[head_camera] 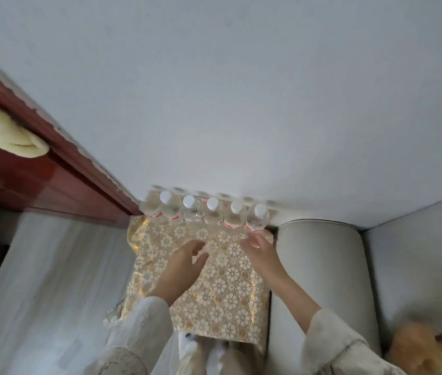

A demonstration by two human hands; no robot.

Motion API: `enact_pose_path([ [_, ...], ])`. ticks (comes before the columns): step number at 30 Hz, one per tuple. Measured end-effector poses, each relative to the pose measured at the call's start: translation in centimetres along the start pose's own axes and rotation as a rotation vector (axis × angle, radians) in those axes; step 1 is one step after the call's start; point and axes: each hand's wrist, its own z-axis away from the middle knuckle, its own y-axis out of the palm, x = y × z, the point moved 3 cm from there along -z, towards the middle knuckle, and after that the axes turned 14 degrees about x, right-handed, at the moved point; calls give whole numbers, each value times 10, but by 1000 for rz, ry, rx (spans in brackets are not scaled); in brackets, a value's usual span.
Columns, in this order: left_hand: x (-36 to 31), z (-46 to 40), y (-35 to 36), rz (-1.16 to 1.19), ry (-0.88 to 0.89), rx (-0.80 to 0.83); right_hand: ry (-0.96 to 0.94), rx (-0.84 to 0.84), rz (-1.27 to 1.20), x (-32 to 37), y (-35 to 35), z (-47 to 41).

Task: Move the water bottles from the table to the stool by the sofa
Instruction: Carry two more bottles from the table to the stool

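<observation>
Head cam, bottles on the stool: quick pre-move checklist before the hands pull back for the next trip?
1. Bottles upright: ok. The row of water bottles stands along the wall, caps up.
2. Row on the stool: ok. It sits at the back edge of the patterned stool cover.
3. Left hand free: ok, open above the cover, holding nothing.
4. Right hand free: ok, fingers open just in front of the rightmost bottle; contact cannot tell.
5. Space for more: ok, the cover in front of the row is bare.
6. Bottles left on the table: cannot tell, table out of view.
</observation>
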Motion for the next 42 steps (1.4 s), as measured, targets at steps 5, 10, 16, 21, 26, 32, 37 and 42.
enact_pose_path([
  [5,57,101,-10,221,-167,-179,-49,261,233,21,67,37],
  [10,110,217,-22,404,-303,-511,-129,502,418,54,144,73],
  [16,174,408,30,745,-428,-880,-279,784,597,80,310,151],
  [21,207,548,67,852,-490,-1164,-382,997,674,59,446,243],
  [26,243,704,151,947,-592,-1463,-442,1278,782,5,582,376],
  [32,261,846,244,1090,-719,-1797,-513,1608,899,-61,700,519],
  [37,265,932,313,1187,-819,-2047,-573,1820,1012,-106,774,612],
  [42,284,1002,366,1265,-936,-2220,-579,2033,1092,-155,854,697],
])
